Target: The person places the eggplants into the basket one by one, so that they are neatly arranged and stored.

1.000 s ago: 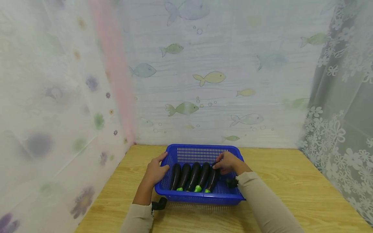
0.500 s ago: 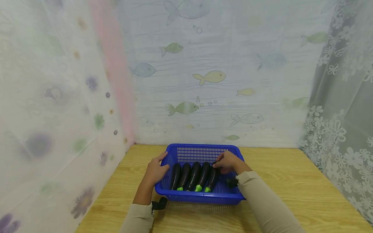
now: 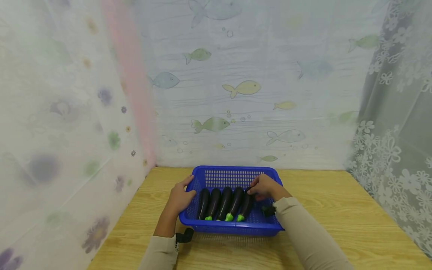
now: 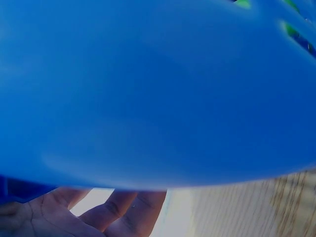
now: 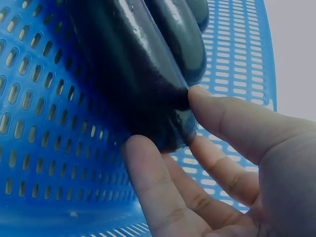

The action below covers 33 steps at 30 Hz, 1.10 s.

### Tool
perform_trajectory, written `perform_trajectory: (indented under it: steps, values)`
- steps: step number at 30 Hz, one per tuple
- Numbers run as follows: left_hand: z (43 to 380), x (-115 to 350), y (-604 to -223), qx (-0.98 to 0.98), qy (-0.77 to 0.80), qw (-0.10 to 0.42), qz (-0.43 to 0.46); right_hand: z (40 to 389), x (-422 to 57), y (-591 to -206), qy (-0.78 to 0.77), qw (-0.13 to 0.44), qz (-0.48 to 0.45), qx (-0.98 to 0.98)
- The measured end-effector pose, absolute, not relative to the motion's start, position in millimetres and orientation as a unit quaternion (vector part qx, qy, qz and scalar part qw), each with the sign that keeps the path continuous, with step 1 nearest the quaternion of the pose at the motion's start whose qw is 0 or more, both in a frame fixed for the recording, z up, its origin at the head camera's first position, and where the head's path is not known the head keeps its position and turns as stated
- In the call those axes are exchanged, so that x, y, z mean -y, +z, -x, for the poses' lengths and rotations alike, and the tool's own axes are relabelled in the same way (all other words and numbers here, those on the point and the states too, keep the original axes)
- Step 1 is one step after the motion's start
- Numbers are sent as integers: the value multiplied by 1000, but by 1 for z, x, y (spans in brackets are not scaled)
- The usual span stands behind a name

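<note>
A blue plastic basket (image 3: 236,224) holds several dark eggplants (image 3: 225,204) side by side, their green stem ends toward the front wall. My left hand (image 3: 180,197) grips the basket's left rim. In the left wrist view the basket's blue side (image 4: 158,98) fills most of the picture, with fingers (image 4: 140,212) showing below it. Inside the basket, my right hand (image 3: 266,187) pinches the far, rounded end of the rightmost eggplant (image 3: 246,206). In the right wrist view, thumb and fingers surround that eggplant's tip (image 5: 168,128).
The basket stands on a wood-grain table (image 3: 324,210). Behind it hangs a pale curtain with fish prints (image 3: 248,87). Flowered sheets (image 3: 101,168) close off the left side, and a lace-patterned curtain (image 3: 398,157) hangs at the right.
The rightmost eggplant's green end has shifted slightly back from the front rim, with the right hand still at its far end. The left hand stays on the rim.
</note>
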<state>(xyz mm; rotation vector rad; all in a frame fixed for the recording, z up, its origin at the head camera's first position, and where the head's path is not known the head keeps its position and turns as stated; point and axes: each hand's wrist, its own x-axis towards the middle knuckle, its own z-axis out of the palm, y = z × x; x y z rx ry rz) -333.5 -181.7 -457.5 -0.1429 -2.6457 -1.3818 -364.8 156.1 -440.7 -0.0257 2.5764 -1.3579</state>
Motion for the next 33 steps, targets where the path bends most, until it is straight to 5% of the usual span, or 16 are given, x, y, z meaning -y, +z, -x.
perform_trajectory:
  steps: [33]
  values:
    - [333, 182, -459, 882, -463, 74, 45, 367, -155, -440, -416, 94, 11, -904]
